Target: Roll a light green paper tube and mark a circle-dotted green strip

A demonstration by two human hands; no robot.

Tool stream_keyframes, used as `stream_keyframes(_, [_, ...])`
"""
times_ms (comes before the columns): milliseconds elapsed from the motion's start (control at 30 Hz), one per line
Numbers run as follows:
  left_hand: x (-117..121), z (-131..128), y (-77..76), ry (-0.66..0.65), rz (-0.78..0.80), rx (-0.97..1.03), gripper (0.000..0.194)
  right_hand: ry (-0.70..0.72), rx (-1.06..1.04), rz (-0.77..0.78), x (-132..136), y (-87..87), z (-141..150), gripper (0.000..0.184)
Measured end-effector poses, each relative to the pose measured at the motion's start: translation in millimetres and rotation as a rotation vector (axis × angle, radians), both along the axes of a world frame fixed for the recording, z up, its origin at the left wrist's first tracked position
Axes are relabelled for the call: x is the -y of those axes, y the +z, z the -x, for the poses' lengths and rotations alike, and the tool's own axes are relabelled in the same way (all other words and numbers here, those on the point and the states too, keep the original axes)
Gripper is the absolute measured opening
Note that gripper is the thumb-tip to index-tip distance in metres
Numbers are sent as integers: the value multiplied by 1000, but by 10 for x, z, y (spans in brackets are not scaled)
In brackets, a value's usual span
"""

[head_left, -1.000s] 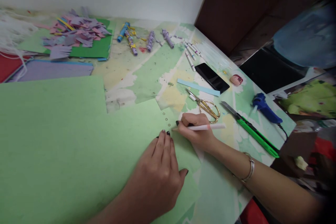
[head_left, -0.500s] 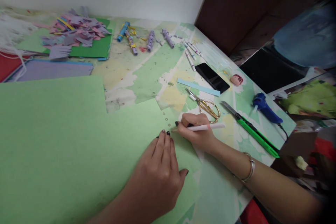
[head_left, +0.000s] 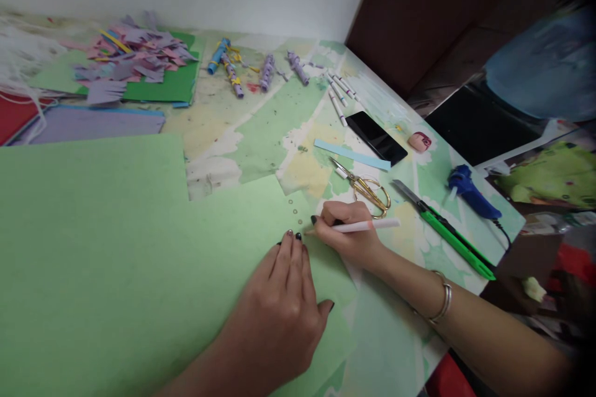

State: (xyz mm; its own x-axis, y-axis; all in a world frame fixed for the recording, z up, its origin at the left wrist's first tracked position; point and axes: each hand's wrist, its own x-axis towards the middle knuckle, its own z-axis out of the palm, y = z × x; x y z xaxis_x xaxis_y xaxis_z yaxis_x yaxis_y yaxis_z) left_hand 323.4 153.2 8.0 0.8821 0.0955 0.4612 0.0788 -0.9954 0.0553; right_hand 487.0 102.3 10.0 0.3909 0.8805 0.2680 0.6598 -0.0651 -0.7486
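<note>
My right hand (head_left: 349, 232) is closed around a white marker pen (head_left: 384, 223) with a pinkish band, its tip down by the right edge of a large light green paper sheet (head_left: 116, 248). Several small drawn rings (head_left: 295, 211) run in a short line just beyond the tip. My left hand (head_left: 284, 304) lies flat on the same sheet, fingers stretched forward and thumb out to the side. Its fingertips are close beside the pen tip. A rectangular notch shows in the sheet's far edge. The exact mark under the tip is too small to tell.
Gold-handled scissors (head_left: 365, 186), a blue paper strip (head_left: 352, 154), a phone (head_left: 377, 136) and a green utility knife (head_left: 447, 232) lie beyond my right hand. A blue glue gun (head_left: 472, 192) sits near the table's right edge. Paper scraps (head_left: 135, 56) and rolled paper pieces (head_left: 267, 72) are at the back.
</note>
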Motion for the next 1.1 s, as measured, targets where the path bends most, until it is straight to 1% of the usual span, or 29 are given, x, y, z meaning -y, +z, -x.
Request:
stream_keyframes(133, [-1,6,9,9,-10,-11,47,1,5,9,-6,-6,-7,33])
stream_keyframes(333, [-15,10,27,-10,-32,-26,46,14,-23,-21,-2,8,-9,32])
stream_keyframes(600, [-14,8,27,2,-29,-33,47,-4,-9,9,2,-13,-1,33])
stream_keyframes(800, [-19,9,17,-5,-33,-25,47,22,-14,-25,-1,-6,-14,31])
stream_keyframes(967, [-15,6,14,3,-35,-20,46,5,-17,13,1,4,0,33])
stream_keyframes(1100, [-8,6,12,-5,-32,-18,46,-2,-13,9,-2,-2,-1,34])
